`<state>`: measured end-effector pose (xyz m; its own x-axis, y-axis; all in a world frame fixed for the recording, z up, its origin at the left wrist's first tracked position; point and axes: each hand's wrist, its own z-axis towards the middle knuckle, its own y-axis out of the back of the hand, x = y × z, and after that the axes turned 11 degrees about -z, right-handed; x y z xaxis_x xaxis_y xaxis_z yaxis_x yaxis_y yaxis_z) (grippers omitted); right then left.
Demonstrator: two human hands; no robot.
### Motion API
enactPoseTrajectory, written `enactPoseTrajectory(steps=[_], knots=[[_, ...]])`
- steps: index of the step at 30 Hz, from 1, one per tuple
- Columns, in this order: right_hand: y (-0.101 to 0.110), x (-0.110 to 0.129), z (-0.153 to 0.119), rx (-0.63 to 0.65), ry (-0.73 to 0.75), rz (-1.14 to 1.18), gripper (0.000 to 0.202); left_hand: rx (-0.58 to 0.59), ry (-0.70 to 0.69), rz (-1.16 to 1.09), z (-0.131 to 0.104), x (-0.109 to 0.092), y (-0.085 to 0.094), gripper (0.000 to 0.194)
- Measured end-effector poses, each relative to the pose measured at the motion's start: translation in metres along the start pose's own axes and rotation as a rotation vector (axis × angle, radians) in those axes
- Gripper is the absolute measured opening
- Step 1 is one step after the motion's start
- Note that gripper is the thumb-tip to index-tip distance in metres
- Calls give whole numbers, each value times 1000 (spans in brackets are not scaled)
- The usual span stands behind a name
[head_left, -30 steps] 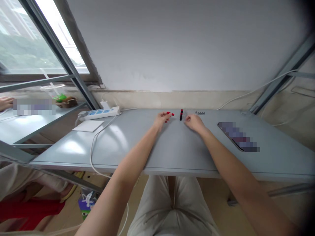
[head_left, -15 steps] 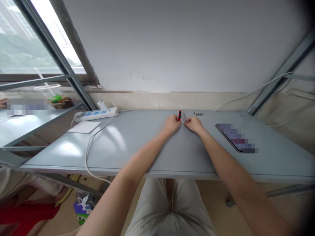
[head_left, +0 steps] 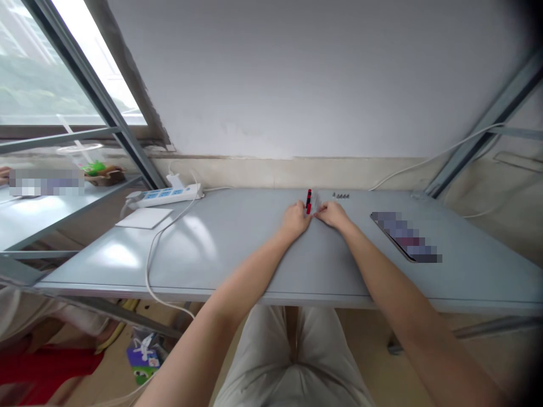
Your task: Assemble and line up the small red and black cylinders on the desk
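My left hand (head_left: 296,219) is closed by a slim red and black object (head_left: 309,199), which stands out beyond the fingers. What kind of object it is, I cannot make out. Just to its right is a crumpled clear plastic bag (head_left: 316,201), pinched at its near edge by my right hand (head_left: 332,215). Both hands rest low over the grey desktop (head_left: 263,243), close together near its far edge. A short row of small dark pieces (head_left: 341,196) lies beyond my right hand, too small to name.
A phone (head_left: 401,234) lies to the right. On the left are a white power strip (head_left: 172,195), a flat white square (head_left: 144,218) and a loose white cable (head_left: 158,240) running over the front edge. Another person's hand (head_left: 4,175) shows at the neighbouring desk.
The red and black object now stands out more above my left fingers, with its lower red end clearer. My right hand has shifted slightly left, closer to my left hand.
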<state>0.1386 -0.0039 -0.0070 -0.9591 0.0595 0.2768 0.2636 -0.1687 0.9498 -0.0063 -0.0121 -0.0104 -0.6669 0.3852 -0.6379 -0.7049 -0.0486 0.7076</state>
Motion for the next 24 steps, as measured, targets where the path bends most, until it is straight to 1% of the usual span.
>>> enactPoseTrajectory(steps=[3,5,7,9,11,14,19,24], knots=[[1,0,0,-13,4,-4,21,9,-109,-8,-5,-1,3,46],[1,-1,0,-26,8,-1,22,14,-172,36,-6,-2,6,44],[0,-1,0,-35,8,-1,21,29,-200,87,-6,-2,7,39],[0,-2,1,-42,4,-2,18,30,-194,97,-5,-2,9,35],[-1,-2,1,-52,4,-1,14,0,-175,62,-3,-1,9,32],[0,-1,0,-75,11,-6,11,-52,-150,-25,-1,2,8,25],[6,3,-4,-110,0,-60,7,-99,-94,-187,5,9,4,18],[10,3,-5,-116,10,-105,9,-158,-31,-358,10,5,3,12]])
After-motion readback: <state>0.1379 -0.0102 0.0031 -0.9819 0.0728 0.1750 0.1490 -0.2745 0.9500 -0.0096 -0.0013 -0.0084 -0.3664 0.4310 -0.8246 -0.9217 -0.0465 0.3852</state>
